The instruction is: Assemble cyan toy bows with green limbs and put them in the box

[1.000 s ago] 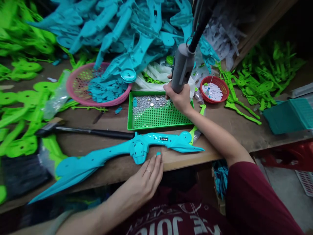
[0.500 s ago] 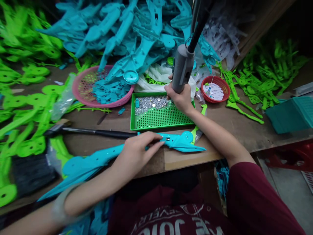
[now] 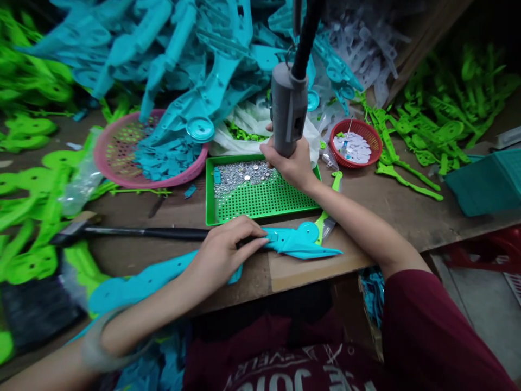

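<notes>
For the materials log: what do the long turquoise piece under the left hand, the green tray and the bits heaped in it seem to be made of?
Turquoise piece: moulded plastic by its look, glossy with highlights. Green tray: likely plastic too, with a perforated grid floor. The heaped bits: probably metal, silvery and glinting, too small to identify. The left hand covers the piece's middle.

Worn brown wooden workbench [image 3: 399, 212] w/ a raw front edge, cluttered on all sides. Behind it at upper right a slanted wooden board [image 3: 427, 49], dark shadow beyond. Grey concrete floor [image 3: 480, 315] at lower right, w/ sth red plastic [image 3: 488, 252] under the bench edge; light even, fairly dim.
</notes>
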The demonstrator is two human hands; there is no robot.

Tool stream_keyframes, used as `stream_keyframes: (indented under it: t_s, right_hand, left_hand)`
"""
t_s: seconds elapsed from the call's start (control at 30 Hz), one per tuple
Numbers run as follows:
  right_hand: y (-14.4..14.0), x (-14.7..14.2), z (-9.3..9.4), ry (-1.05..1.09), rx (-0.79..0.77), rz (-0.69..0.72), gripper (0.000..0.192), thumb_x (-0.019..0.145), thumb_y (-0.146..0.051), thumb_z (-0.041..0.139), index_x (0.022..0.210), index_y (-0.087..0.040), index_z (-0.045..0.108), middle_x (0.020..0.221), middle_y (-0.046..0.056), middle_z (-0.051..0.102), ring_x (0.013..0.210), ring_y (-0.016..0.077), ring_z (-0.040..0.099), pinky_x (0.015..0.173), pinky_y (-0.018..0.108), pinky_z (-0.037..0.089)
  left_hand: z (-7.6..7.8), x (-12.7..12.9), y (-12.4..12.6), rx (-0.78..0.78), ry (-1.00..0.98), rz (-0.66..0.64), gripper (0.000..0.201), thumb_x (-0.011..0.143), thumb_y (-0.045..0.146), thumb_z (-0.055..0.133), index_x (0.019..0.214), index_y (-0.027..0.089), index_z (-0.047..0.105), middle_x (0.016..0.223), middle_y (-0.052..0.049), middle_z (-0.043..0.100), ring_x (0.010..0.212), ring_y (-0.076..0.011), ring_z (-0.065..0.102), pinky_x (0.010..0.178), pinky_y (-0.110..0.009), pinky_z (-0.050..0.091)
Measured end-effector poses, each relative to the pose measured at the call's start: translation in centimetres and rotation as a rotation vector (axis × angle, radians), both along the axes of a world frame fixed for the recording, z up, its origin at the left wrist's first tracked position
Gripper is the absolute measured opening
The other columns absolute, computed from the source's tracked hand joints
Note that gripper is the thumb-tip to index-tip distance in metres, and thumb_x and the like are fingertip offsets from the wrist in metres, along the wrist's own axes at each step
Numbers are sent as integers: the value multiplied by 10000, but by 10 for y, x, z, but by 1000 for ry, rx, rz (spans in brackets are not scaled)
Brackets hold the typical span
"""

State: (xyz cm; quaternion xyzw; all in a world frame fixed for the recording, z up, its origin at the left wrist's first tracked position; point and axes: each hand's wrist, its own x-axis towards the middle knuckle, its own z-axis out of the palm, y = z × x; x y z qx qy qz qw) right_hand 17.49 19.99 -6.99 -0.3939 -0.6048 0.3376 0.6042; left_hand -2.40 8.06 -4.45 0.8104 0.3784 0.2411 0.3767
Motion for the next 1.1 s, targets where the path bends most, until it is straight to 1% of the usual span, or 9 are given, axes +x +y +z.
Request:
stream_keyframes:
  t_s: [0.2, 0.33, 0.43, 0.57, 0.63, 0.7, 0.87, 1.03, 1.1]
  right_hand:
    - [0, 1, 0, -23, -33, 6, 532, 775, -647, 729, 1072, -262, 512, 744, -45, 568, 696, 155, 572, 695, 345, 537]
    - [0, 2, -1, -42, -50, 11, 533, 785, -650, 725, 1084, -260, 519, 749, -42, 587, 714, 159, 599, 711, 344, 548]
    - [-1, 3, 0, -46, -64, 11, 546, 788, -654, 721, 1103, -261, 509, 769, -36, 602, 730, 160, 612, 721, 343, 554]
    - [-2, 3, 0, -31, -71, -3, 512, 782, -663, 719, 1019, -260, 511, 768, -28, 598, 730, 157, 612, 723, 344, 553]
    - [-1, 3, 0, -9, -64, -14, 503, 774, -675, 717, 967, -257, 513, 751, -29, 597, 718, 156, 610, 721, 350, 552]
    - [-1, 3, 0, 0, -57, -18, 511, 766, -689, 713, 963, -258, 522, 722, -38, 590, 698, 156, 609, 716, 357, 550]
    - [-4, 1, 3, 4, -66, -16, 534, 767, -705, 696, 1011, -262, 528, 624, -80, 540, 573, 137, 573, 648, 347, 530]
    - [-3, -2, 2, -1, -66, -41, 531, 767, -720, 675, 1000, -263, 537, 598, -90, 511, 478, 114, 515, 556, 321, 492]
    - [-1, -3, 2, -6, -61, -60, 543, 775, -715, 666, 1052, -265, 543, 600, -91, 504, 484, 115, 518, 551, 314, 483]
  left_hand:
    - [-2, 0, -2, 144, 65, -35, 222, 1008, 309, 567, 875, 176, 685, 831, -29, 684, 788, -147, 650, 716, -265, 528]
    - [-8, 4, -19, 528, 237, -5, 241, 1029, 247, 505, 938, 152, 706, 890, -79, 689, 820, -184, 638, 722, -307, 528]
    - [-14, 6, -36, 742, 369, -45, 237, 1005, 174, 508, 1138, 128, 698, 980, -125, 715, 869, -234, 663, 728, -351, 541]
    - [-18, 3, -54, 814, 429, -95, 380, 961, 42, 445, 1295, 45, 626, 1206, -190, 717, 1057, -277, 677, 875, -398, 555]
    - [-19, 3, -60, 837, 447, -96, 408, 954, 18, 418, 1307, 28, 621, 1321, -179, 687, 1123, -274, 662, 914, -391, 544]
    - [-18, 4, -65, 816, 475, -67, 426, 947, 17, 429, 1324, 52, 625, 1383, -150, 661, 1103, -262, 668, 879, -390, 544]
    - [-19, 14, -68, 753, 456, 52, 378, 921, 56, 544, 1270, 104, 681, 1314, -146, 705, 889, -243, 689, 724, -383, 520]
    - [-21, 24, -74, 821, 507, 179, 402, 932, 23, 441, 1221, 98, 711, 1189, -146, 757, 931, -248, 690, 773, -384, 519]
    - [-21, 28, -77, 869, 544, 203, 407, 927, -1, 423, 1199, 68, 717, 1197, -147, 756, 874, -231, 683, 725, -363, 512]
